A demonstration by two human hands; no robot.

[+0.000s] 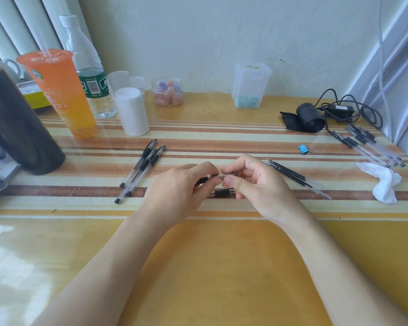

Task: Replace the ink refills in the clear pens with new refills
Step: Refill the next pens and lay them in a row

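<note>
Both hands pinch one clear pen (218,177) above the bench (222,267).
Left hand (177,187) and right hand (257,182) are closed on it; it looks light, stiff and slick, best gripped at the rubber sleeve.

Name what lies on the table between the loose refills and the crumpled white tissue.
Nothing: in the head view the striped table is bare between the loose refills and the crumpled tissue. The blue binder clip sits farther back, outside that stretch.

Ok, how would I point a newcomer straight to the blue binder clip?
Start at the black roll with its cable at the desk's far right, then come toward the person onto the striped mat. The blue binder clip sits alone there, left of the capped pens; it is the only blue item on the mat.
</note>
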